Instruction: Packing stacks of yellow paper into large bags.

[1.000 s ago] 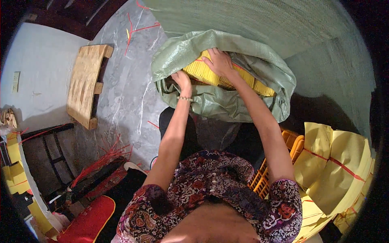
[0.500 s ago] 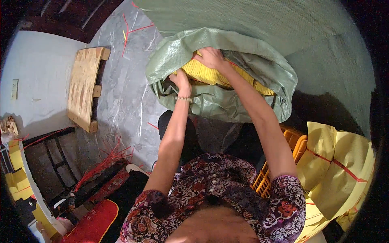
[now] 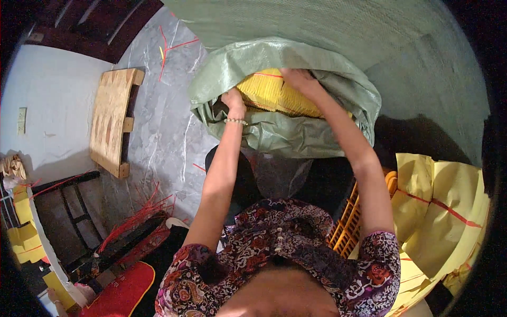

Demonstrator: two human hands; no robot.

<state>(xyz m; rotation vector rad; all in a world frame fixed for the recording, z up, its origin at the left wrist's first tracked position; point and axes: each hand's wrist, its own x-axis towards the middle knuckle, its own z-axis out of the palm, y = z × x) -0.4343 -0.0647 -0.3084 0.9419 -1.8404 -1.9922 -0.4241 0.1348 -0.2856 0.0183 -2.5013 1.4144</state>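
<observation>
Both arms reach forward into the mouth of a large green woven sack [image 3: 296, 132] lying on the grey floor [image 3: 158, 137]. Inside the opening sits a thick stack of yellow paper bundles [image 3: 274, 92] banded with thin red string. Left hand [image 3: 233, 100], bead bracelet at the wrist, sits at the near left corner of the stack, fingers curled down between paper and sack; cannot tell how firmly it grips. Right hand [image 3: 297, 79] lies on top of the stack near the upper edge, fingers together and bent over the paper, pressing on it. Sack rim folded back around both hands. Further left on the floor, a wooden pallet [image 3: 112, 119], well apart from the sack. Loose red strings [image 3: 138, 214] scattered near the lower left. Orange plastic crate [image 3: 351, 222] just beside the right elbow, and past it, folded sheets of yellow paper [image 3: 438, 211] crossed by a red line.
</observation>
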